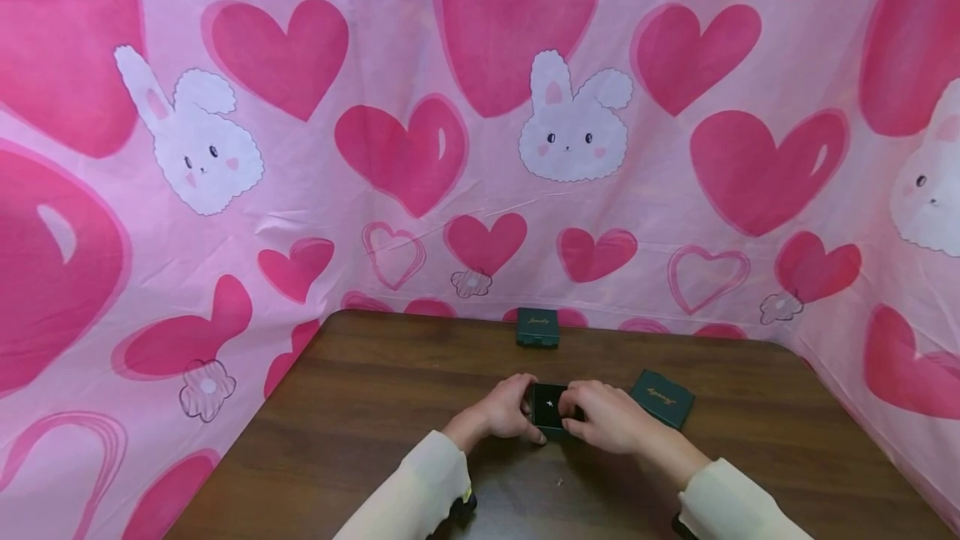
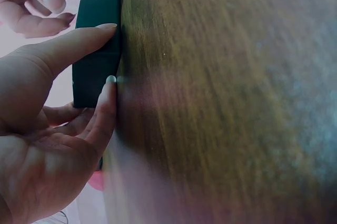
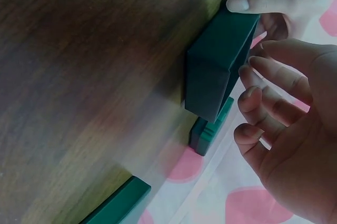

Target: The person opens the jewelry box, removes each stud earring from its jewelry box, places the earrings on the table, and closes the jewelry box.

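An uncovered dark green jewelry box [image 1: 552, 433] stands on the table, with a black insert and a small silver piece of jewelry [image 1: 551, 403] on it. My left hand [image 1: 504, 412] grips this box from its left side, thumb along the near wall [image 2: 97, 69]. Over the box's right part is my right hand [image 1: 606, 417], palm down, covering some of the insert. In the right wrist view, the fingers of the right hand [image 3: 295, 108] bend loosely at the box's open top. Nothing shows between them.
A green lid with gold lettering [image 1: 663, 399] lies right of the box, behind the right wrist. Another green box with gold lettering [image 1: 537, 328] sits at the table's back edge. A tiny shiny speck [image 1: 559, 482] lies on the wooden table [image 1: 360, 407]. Pink heart-print cloth [image 1: 487, 190] hangs behind.
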{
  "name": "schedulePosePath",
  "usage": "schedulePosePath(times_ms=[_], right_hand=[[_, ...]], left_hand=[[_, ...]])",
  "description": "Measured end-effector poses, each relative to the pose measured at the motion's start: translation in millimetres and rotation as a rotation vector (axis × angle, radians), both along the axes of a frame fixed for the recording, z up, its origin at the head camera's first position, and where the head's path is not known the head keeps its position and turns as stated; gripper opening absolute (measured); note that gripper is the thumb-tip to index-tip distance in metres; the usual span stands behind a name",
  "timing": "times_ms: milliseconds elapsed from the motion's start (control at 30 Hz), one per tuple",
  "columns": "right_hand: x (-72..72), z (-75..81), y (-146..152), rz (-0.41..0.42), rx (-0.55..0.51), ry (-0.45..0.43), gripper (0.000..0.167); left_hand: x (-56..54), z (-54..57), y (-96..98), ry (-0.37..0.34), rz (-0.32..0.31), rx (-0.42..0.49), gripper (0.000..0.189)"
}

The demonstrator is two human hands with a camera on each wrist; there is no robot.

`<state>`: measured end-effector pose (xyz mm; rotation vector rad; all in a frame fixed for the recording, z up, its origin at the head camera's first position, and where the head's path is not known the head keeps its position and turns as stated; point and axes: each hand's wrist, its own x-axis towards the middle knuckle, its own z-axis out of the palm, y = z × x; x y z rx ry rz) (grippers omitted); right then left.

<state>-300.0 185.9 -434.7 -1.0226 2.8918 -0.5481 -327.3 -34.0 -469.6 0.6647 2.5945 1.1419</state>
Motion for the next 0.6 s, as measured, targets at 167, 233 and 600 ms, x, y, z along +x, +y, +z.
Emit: schedulePosePath(times_ms=[167,233,600], right_hand=[[-4.2,1.0,-1.8,-0.003,-0.012,-0.008,0.005],[-6.4,1.4,-3.3,-0.005,-0.018,-0.018,0.006],[-14.3,0.5,-8.8,-0.037,-0.028,-0.054,0.017]], left_hand=[[0.1,-0.9,0.5,-0.003,0.004,0.001,0.073],[0.0,-1.2,0.5,-0.003,0.005,0.000,0.074],[1.1,0.3,-0.4,0.010,0.006,-0.005,0.073]])
